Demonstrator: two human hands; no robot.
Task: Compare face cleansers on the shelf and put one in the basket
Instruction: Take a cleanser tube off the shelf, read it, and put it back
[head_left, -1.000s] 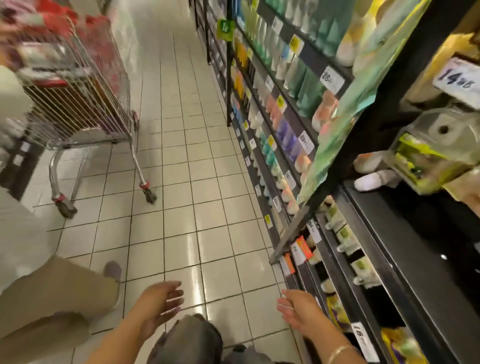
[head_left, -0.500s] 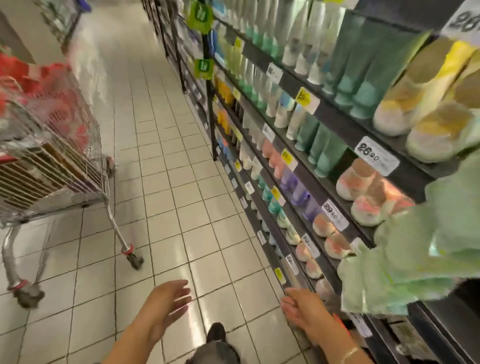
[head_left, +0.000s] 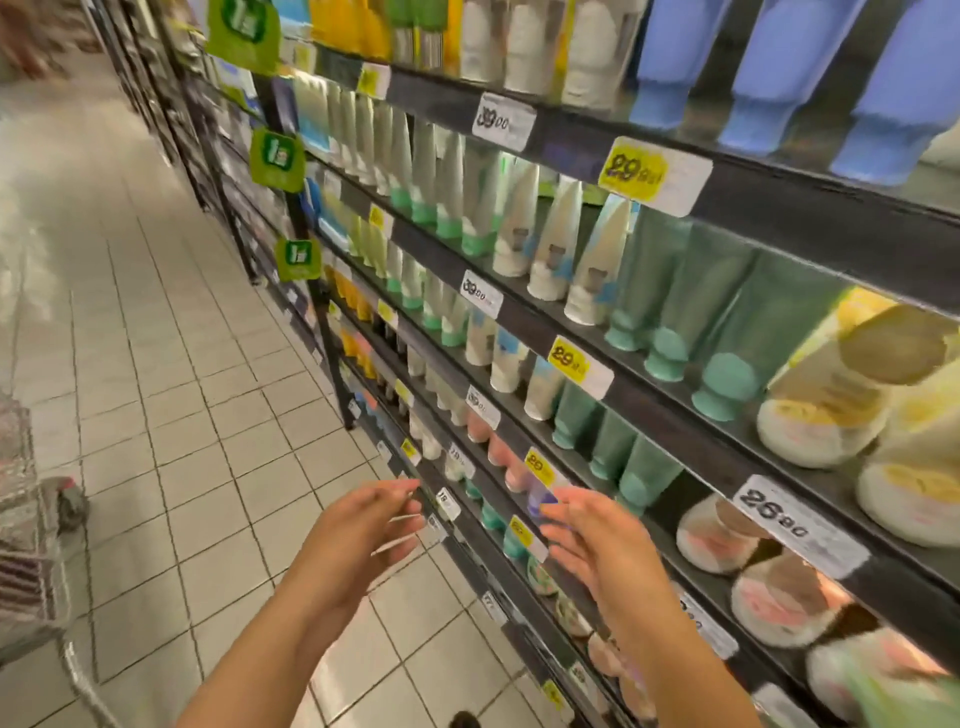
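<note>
Holding both hands up empty before the shelf (head_left: 675, 415), I see my left hand (head_left: 363, 530) and right hand (head_left: 592, 540) apart, fingers loosely spread. Cleansers (head_left: 550, 260) stand in rows on the shelf at right. A cart (head_left: 31, 545) sits at far left.

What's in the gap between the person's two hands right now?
Nothing is held there. In the head view, between the left hand and right hand only shelf edges with price tags and floor tiles show behind.
</note>
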